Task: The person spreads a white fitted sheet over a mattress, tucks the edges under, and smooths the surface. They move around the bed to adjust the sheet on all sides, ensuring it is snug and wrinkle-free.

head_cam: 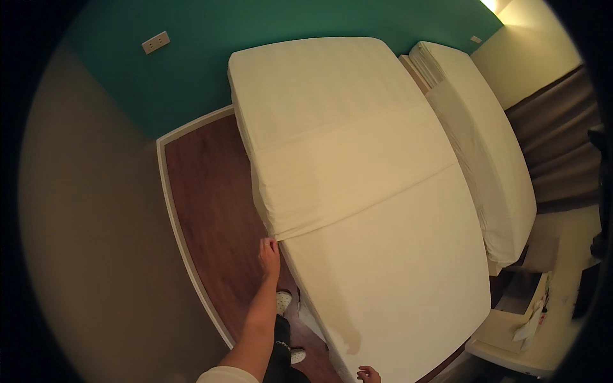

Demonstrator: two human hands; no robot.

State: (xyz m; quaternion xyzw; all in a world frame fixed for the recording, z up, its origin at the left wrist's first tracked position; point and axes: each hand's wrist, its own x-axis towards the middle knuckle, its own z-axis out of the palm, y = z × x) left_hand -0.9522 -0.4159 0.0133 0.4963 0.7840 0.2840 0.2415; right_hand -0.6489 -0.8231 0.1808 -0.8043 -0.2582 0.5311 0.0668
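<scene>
A white fitted sheet (335,177) covers the upper half of a bare white mattress (402,268); its edge runs slantwise across the middle. At the mattress's left side, my left hand (270,253) pinches the corner of that sheet edge. My right hand (368,374) is at the bottom of the view over the mattress's lower end, fingers curled and apart, with nothing seen in it.
A second bed with a white-covered mattress (493,143) stands to the right. A desk (507,335) with small items is at lower right, near a brown curtain (560,139). A narrow wooden floor strip (210,191) lies between the bed and the left wall.
</scene>
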